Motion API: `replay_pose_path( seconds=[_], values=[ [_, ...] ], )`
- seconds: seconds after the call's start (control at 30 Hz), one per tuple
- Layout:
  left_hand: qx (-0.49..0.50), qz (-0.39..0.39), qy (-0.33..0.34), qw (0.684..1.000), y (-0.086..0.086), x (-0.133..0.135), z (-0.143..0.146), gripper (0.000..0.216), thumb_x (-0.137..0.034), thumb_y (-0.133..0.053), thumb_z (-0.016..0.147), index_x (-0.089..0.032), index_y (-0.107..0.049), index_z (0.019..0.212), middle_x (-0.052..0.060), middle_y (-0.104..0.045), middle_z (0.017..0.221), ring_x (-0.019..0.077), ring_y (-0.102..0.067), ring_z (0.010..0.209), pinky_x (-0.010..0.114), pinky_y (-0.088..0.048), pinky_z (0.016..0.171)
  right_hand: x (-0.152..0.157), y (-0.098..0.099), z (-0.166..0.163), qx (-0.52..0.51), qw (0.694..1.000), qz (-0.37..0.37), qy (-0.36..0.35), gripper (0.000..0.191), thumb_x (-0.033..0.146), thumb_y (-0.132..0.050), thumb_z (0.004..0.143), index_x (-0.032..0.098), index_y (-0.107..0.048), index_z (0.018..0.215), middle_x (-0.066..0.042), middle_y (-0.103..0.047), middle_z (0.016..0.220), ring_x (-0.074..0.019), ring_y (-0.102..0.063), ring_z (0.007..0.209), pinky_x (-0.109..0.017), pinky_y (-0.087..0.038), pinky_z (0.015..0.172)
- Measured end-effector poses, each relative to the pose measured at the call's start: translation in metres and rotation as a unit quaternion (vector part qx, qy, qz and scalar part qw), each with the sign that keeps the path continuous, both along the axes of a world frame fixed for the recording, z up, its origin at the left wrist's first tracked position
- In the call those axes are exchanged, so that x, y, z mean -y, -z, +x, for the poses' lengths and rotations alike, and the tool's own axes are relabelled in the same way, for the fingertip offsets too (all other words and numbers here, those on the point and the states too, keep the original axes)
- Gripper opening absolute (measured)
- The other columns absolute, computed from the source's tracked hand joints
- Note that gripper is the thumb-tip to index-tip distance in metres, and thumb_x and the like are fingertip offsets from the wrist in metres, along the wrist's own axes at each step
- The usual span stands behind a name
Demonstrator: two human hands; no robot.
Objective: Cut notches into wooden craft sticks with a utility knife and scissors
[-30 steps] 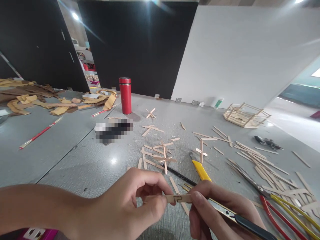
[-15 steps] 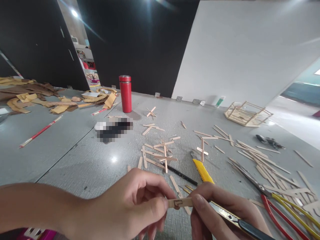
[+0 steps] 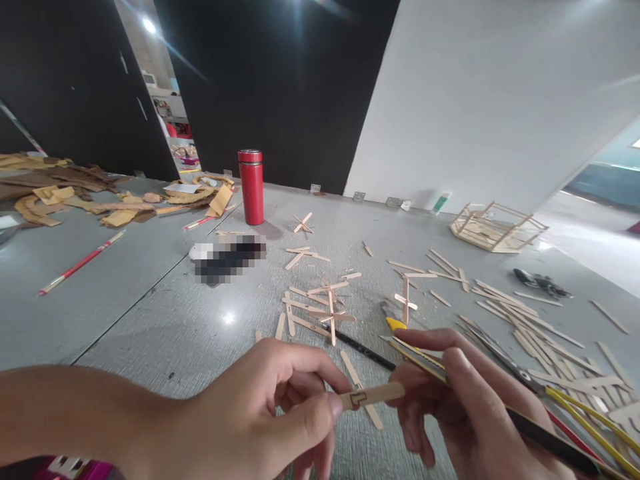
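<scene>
My left hand pinches one end of a short wooden craft stick that has a small shape drawn on it. The stick juts to the right, level above the grey table. My right hand is closed on a yellow and black utility knife, whose blade points up and left just above the stick. The right fingertips are close behind the stick's free end. Loose craft sticks lie scattered just beyond both hands.
A red flask stands at the back. Cardboard scraps cover the far left. A stick-built frame sits far right, with many sticks, red and yellow pliers and a black pencil near my right hand. A blurred dark object lies mid-table.
My right hand has let go of the stick's right end and lifted the knife, swinging its blade up and left above the stick. My left hand still holds the stick.
</scene>
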State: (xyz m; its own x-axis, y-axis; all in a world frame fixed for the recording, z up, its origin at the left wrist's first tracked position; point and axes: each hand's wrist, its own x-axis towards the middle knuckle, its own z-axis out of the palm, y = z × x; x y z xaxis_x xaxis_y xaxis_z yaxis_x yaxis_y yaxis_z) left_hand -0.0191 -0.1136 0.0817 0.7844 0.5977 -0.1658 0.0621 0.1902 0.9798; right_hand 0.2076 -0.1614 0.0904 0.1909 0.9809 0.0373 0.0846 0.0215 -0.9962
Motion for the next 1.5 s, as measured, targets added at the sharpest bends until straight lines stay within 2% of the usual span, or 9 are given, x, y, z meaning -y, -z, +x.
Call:
replay_pose_path(
  seconds=[0.13,0.2,0.33,0.5,0.7,0.9,1.0,1.2,1.5],
  values=[
    [-0.125,0.089,0.047,0.987,0.006,-0.017,0.005,0.027,-0.043,-0.051,0.106,-0.02,-0.055,0.092,-0.002,-0.064,0.069,0.0114,-0.061,0.065,0.02,-0.047,0.06,-0.014,0.004,0.008,0.058,0.996,0.065,-0.003,0.035,0.051,-0.064,0.1,0.02,-0.076,0.089,-0.006,-0.074,0.067,-0.014,-0.062,0.045,-0.022,-0.05,0.04],
    [-0.202,0.237,0.086,0.946,0.021,-0.029,0.009,0.035,-0.04,-0.046,0.107,-0.02,-0.055,0.08,-0.003,-0.064,0.063,0.0097,-0.059,0.057,0.02,-0.044,0.056,-0.019,0.008,0.01,0.097,0.993,0.062,-0.033,0.034,0.048,-0.062,0.102,0.019,-0.075,0.092,-0.004,-0.071,0.061,-0.0124,-0.059,0.044,-0.021,-0.05,0.042],
    [-0.253,0.352,0.065,0.899,0.055,-0.049,0.014,0.045,-0.032,-0.059,0.098,-0.019,-0.045,0.057,-0.007,-0.037,0.046,0.0087,-0.036,0.045,0.026,-0.028,0.05,-0.029,0.026,0.018,0.205,0.963,0.013,-0.177,0.03,0.045,-0.057,0.105,0.02,-0.07,0.095,0.0,-0.067,0.061,-0.0103,-0.055,0.044,-0.021,-0.044,0.042],
    [-0.296,0.447,0.046,0.843,0.063,-0.054,0.011,0.035,-0.041,-0.061,0.098,-0.018,-0.061,0.072,-0.003,-0.049,0.055,0.0123,-0.037,0.048,0.03,-0.026,0.051,-0.036,0.042,0.033,0.367,0.889,0.126,-0.243,0.016,0.032,-0.062,0.103,0.021,-0.072,0.1,0.0,-0.066,0.068,-0.0125,-0.055,0.054,-0.026,-0.044,0.051],
    [-0.298,0.534,0.061,0.789,0.042,-0.029,0.002,0.031,-0.02,-0.043,0.102,-0.014,-0.073,0.097,0.015,-0.068,0.098,0.0295,-0.064,0.091,0.042,-0.05,0.078,-0.039,0.039,0.04,0.411,0.876,0.134,-0.212,0.017,0.023,-0.055,0.107,0.023,-0.07,0.116,-0.001,-0.071,0.08,-0.0139,-0.061,0.061,-0.029,-0.048,0.06],
    [-0.325,0.531,0.069,0.78,0.052,0.012,0.008,0.066,-0.043,-0.064,0.098,-0.015,-0.047,0.156,0.023,-0.062,0.126,0.0412,-0.064,0.108,0.058,-0.059,0.085,-0.034,0.054,0.047,0.316,0.925,0.058,-0.203,0.028,0.038,-0.053,0.108,0.021,-0.073,0.118,-0.003,-0.072,0.077,-0.0157,-0.064,0.059,-0.029,-0.052,0.056],
    [-0.321,0.538,0.079,0.775,0.063,0.017,0.011,0.061,-0.045,-0.062,0.1,-0.016,-0.051,0.153,0.023,-0.06,0.129,0.0435,-0.063,0.114,0.063,-0.059,0.09,-0.034,0.058,0.043,0.193,0.967,-0.004,-0.167,0.033,0.046,-0.053,0.108,0.019,-0.072,0.115,-0.005,-0.075,0.083,-0.0144,-0.065,0.059,-0.027,-0.055,0.054],
    [-0.288,0.586,0.085,0.752,0.073,0.014,0.006,0.052,-0.034,-0.054,0.105,-0.019,-0.048,0.154,0.028,-0.047,0.154,0.0491,-0.044,0.146,0.07,-0.045,0.11,-0.032,0.054,0.03,0.13,0.961,-0.121,-0.213,0.045,0.054,-0.056,0.105,0.018,-0.069,0.082,0.0,-0.065,0.057,-0.0118,-0.061,0.048,-0.021,-0.048,0.045],
    [-0.222,0.609,0.123,0.751,0.071,-0.004,0.001,0.052,-0.033,-0.053,0.107,-0.023,-0.045,0.157,0.019,-0.026,0.172,0.0415,-0.024,0.159,0.064,-0.032,0.124,-0.015,0.078,0.024,0.139,0.963,-0.094,-0.21,0.054,0.056,-0.039,0.11,0.019,-0.062,0.079,-0.003,-0.065,0.061,-0.0131,-0.061,0.05,-0.024,-0.05,0.049]
  ],
)
